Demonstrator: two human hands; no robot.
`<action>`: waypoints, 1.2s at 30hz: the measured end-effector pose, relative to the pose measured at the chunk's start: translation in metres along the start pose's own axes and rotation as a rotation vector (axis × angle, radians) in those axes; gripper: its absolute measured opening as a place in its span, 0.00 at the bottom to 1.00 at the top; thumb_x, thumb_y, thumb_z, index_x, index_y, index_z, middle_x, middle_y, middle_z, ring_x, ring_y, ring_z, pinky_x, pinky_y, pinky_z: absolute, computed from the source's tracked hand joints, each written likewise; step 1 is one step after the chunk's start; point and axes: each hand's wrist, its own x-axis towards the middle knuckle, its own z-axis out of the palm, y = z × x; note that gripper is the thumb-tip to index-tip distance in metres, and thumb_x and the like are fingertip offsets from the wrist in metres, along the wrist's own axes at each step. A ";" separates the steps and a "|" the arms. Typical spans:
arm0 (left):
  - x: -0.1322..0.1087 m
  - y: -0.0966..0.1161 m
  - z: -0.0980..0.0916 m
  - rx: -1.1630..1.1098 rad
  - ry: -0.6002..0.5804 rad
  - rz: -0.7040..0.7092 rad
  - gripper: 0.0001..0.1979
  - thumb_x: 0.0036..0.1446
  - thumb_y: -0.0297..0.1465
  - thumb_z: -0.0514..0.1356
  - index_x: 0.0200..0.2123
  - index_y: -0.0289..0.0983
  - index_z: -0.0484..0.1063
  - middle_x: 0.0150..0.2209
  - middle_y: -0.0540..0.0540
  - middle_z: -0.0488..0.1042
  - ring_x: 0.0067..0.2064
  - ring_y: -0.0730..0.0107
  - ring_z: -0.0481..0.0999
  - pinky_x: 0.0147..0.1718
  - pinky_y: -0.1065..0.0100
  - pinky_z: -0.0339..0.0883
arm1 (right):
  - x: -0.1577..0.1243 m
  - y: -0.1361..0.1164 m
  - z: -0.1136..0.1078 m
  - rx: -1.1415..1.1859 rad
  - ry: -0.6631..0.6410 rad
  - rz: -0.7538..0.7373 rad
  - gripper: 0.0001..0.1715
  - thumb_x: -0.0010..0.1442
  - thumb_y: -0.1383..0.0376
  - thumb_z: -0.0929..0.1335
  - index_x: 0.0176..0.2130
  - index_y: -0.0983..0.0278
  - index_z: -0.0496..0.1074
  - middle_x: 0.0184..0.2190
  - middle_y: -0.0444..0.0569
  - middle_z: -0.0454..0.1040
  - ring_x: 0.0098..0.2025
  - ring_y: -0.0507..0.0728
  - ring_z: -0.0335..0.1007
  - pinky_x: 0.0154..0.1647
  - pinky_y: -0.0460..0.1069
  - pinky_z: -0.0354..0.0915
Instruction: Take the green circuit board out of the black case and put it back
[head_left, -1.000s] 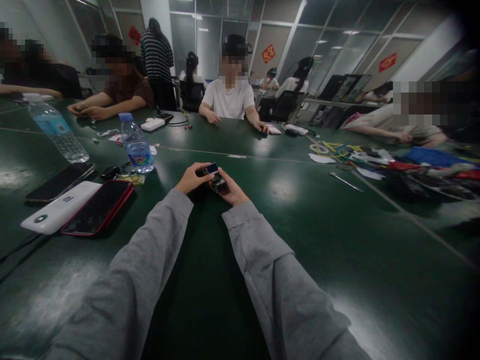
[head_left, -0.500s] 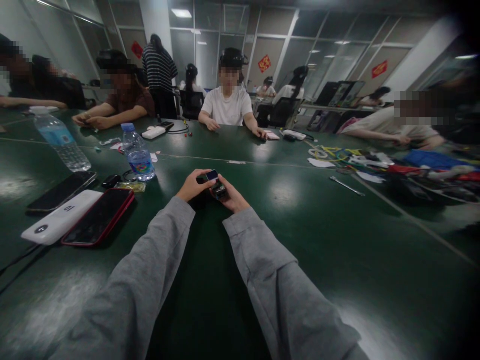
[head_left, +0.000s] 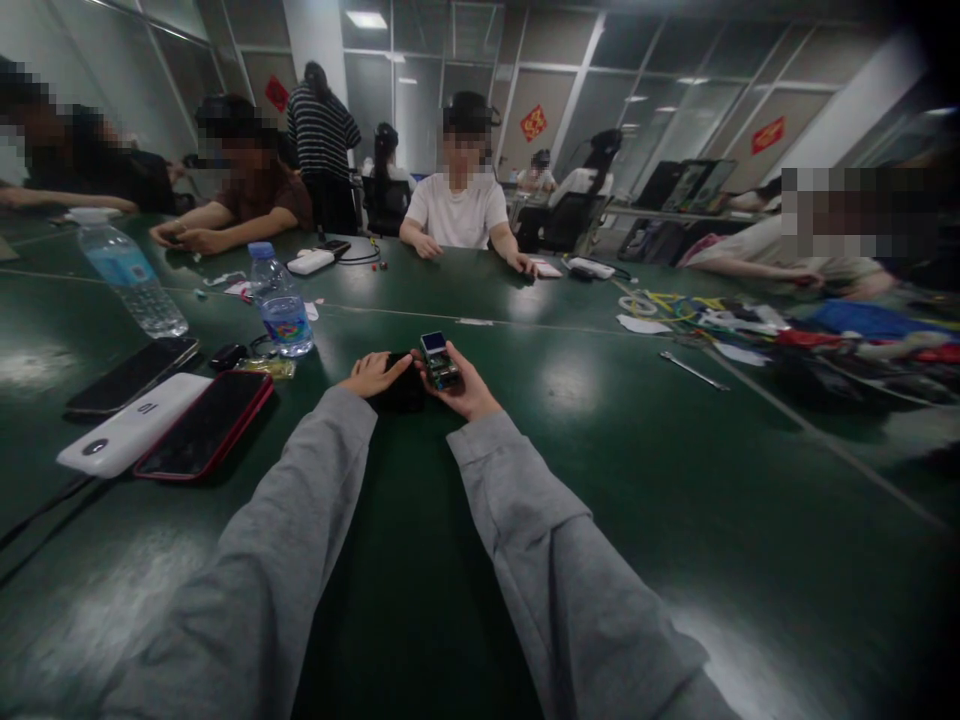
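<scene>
My right hand [head_left: 471, 387] is closed around a small circuit board with a little screen [head_left: 442, 364]. The screen is tilted up at the board's far end, and green board with small parts shows below it. Just left of it, my left hand [head_left: 373, 376] lies over a flat black object [head_left: 403, 390] on the table, its thumb stretched across the top towards the board. The kind of black object cannot be made out, and its left side is hidden by the hand.
At left are two water bottles [head_left: 281, 305], a red-edged phone [head_left: 206, 428], a white device [head_left: 135, 425] and a black phone [head_left: 133, 378]. A wrench [head_left: 694, 371] and a heap of cables [head_left: 720, 320] lie right. Several people sit around the green table [head_left: 637, 480].
My left hand has come off the circuit board and shifted left and down onto the black object. The board stays in my right hand, now more exposed.
</scene>
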 end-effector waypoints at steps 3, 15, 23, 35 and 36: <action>-0.004 0.010 0.005 0.090 0.039 -0.128 0.27 0.49 0.58 0.57 0.34 0.40 0.71 0.45 0.37 0.75 0.61 0.46 0.65 0.60 0.47 0.50 | 0.003 0.000 -0.004 0.002 0.026 -0.029 0.18 0.67 0.58 0.64 0.49 0.67 0.71 0.39 0.52 0.82 0.36 0.55 0.80 0.32 0.47 0.77; -0.013 0.062 0.043 -0.282 0.273 -0.134 0.33 0.56 0.60 0.49 0.53 0.42 0.63 0.53 0.39 0.71 0.56 0.58 0.71 0.54 0.56 0.64 | 0.004 -0.008 -0.014 0.151 0.017 -0.197 0.20 0.67 0.58 0.62 0.52 0.66 0.69 0.42 0.52 0.81 0.43 0.56 0.79 0.35 0.49 0.77; -0.011 0.048 0.028 -1.087 0.038 -0.546 0.36 0.62 0.56 0.39 0.51 0.34 0.69 0.40 0.36 0.78 0.41 0.55 0.79 0.42 0.54 0.74 | 0.001 -0.004 -0.009 0.183 -0.010 -0.100 0.20 0.69 0.58 0.60 0.52 0.68 0.68 0.41 0.54 0.80 0.43 0.57 0.78 0.40 0.53 0.78; -0.018 0.054 0.000 -1.622 0.239 -0.667 0.14 0.59 0.31 0.55 0.45 0.29 0.73 0.33 0.39 0.79 0.37 0.59 0.81 0.42 0.60 0.75 | 0.003 -0.004 -0.012 0.315 0.163 -0.163 0.25 0.68 0.55 0.60 0.55 0.70 0.65 0.42 0.59 0.78 0.43 0.58 0.77 0.34 0.51 0.78; -0.018 0.055 0.000 -1.624 0.254 -0.674 0.14 0.59 0.30 0.56 0.45 0.30 0.73 0.32 0.40 0.79 0.37 0.60 0.81 0.42 0.61 0.75 | 0.003 -0.004 -0.011 0.316 0.168 -0.160 0.25 0.68 0.56 0.60 0.56 0.70 0.65 0.42 0.59 0.77 0.43 0.58 0.77 0.34 0.51 0.78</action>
